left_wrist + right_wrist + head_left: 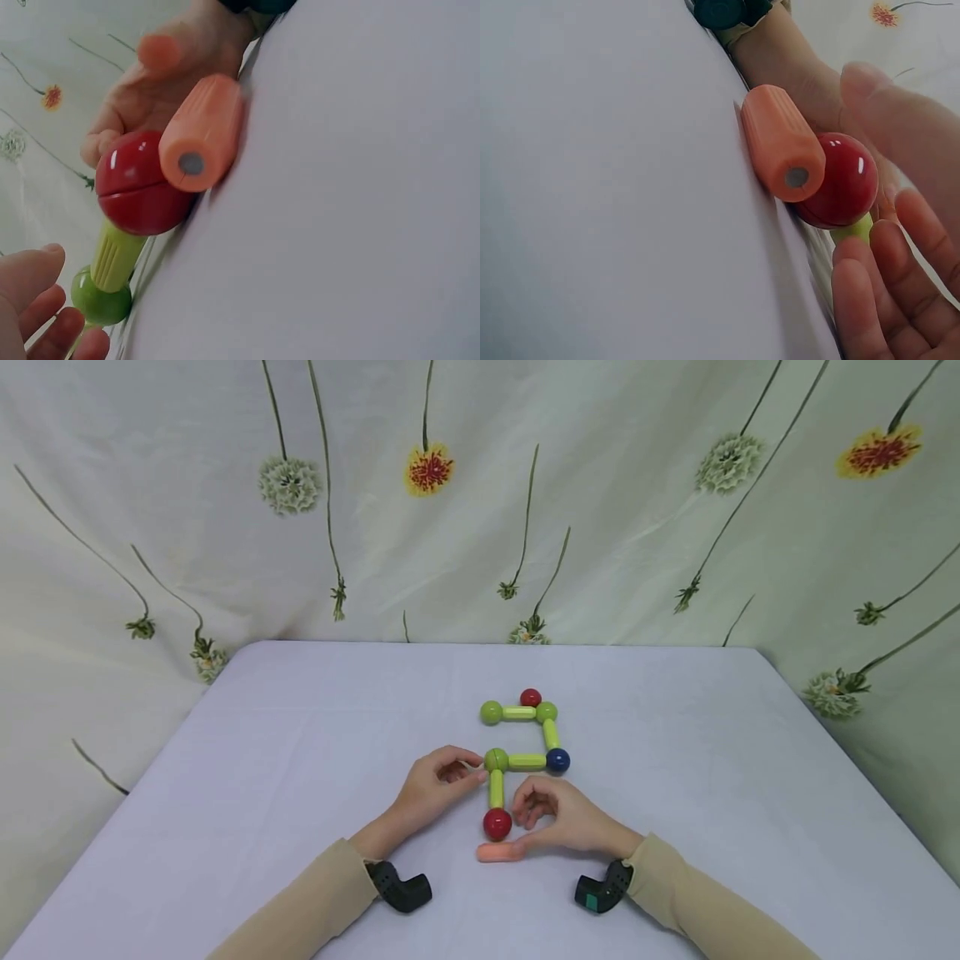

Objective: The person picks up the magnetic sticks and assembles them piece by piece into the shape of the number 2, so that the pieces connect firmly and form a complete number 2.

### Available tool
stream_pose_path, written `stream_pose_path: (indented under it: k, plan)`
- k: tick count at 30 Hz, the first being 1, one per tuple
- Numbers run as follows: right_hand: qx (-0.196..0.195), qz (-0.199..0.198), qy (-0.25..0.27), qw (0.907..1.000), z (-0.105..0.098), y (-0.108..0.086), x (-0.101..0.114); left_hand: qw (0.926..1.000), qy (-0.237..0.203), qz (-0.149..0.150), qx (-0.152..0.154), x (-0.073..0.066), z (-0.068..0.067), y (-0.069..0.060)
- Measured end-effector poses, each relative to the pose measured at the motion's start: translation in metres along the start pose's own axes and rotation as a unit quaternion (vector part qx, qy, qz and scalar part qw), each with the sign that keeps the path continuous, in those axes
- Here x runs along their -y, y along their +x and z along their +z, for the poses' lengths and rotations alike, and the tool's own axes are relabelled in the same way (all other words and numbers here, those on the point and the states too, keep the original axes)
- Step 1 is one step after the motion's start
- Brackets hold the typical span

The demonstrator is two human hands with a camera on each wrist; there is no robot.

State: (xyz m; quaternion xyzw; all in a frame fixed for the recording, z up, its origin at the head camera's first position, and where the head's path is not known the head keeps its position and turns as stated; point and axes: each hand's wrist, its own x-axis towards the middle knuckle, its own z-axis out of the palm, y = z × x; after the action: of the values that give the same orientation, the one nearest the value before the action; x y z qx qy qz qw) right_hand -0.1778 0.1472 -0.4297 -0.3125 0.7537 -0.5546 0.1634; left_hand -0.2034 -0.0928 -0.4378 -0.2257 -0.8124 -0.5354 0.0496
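Observation:
Magnetic rods and balls form a bent chain on the table. At the near end, a red ball joins a lime rod, which runs up to a green ball. My left hand is beside that green ball, fingers loosely curved; whether the fingertips touch it, I cannot tell. An orange rod lies against or just in front of the red ball, its grey end showing. My right hand hovers right of the red ball, fingers bent and thumb apart, with nothing gripped in the right wrist view.
Farther along, another lime rod leads to a dark blue ball. Beyond it stand more lime rods, two green balls and a small red ball. The pale tablecloth meets a flowered curtain behind.

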Motion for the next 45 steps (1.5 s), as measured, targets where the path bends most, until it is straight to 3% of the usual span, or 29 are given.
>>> stream_pose_path:
  k: [10,15,19,26,33,39,45]
  plan:
    - [-0.018,-0.012,-0.047,0.9986,0.006,-0.014,0.0,0.9989,-0.016,0.022,0.038,-0.023,0.005,-0.027]
    - [-0.02,-0.03,-0.074,0.9966,0.009,-0.014,0.0,0.9978,-0.015,0.039,0.052,-0.048,0.0,-0.03]
    - [-0.019,-0.035,-0.09,0.9951,0.009,-0.014,0.001,0.9968,-0.015,0.036,0.069,-0.055,-0.002,-0.03]
    - [-0.005,-0.034,-0.116,0.9927,0.008,-0.013,0.004,0.9946,-0.01,0.026,0.1,-0.056,-0.003,-0.03]
    - [0.0,-0.026,-0.136,0.9903,0.009,-0.014,0.006,0.9907,-0.023,0.053,0.124,-0.052,-0.004,-0.031]
    - [0.005,-0.024,-0.155,0.9876,0.009,-0.014,0.006,0.9889,-0.029,0.073,0.126,-0.05,-0.004,-0.03]
    - [0.026,0.0,-0.151,0.9882,0.006,-0.016,0.012,0.9892,-0.022,0.071,0.126,-0.051,-0.004,-0.029]
